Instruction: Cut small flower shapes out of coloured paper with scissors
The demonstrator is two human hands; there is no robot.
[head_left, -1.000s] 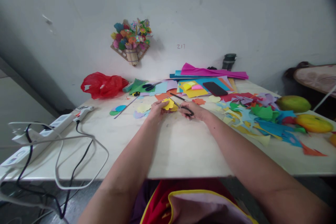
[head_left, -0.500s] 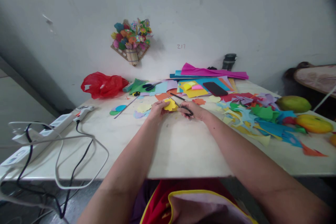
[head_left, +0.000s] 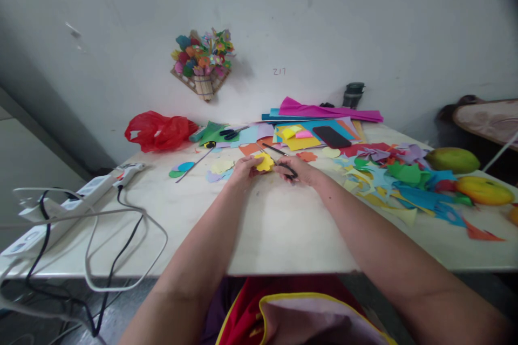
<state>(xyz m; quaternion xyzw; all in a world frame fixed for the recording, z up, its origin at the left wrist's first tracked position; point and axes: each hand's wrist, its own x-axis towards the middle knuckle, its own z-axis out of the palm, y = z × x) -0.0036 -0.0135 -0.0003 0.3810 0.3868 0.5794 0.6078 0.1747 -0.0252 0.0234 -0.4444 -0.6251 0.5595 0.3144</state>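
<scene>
My left hand pinches a yellow paper flower with a scalloped edge, thumb on top. Dark-handled scissors are in my right hand, fingers closed round the handles. The scissors lie close against the flower's right side, and their blades are mostly hidden. Behind the hands are a thin dark pencil-like stick and an orange paper flower. Pale yellow paper flowers rest on the table just left of my left hand.
Paper scraps spread over the right side, beside a green mango and a yellow one. A phone lies on coloured sheets at the back. A red plastic bag and a power strip with cables occupy the left.
The yellow flower has turned slightly in my left hand and shifted a little right. The scissor blades, visible above the flower before, are now mostly hidden.
</scene>
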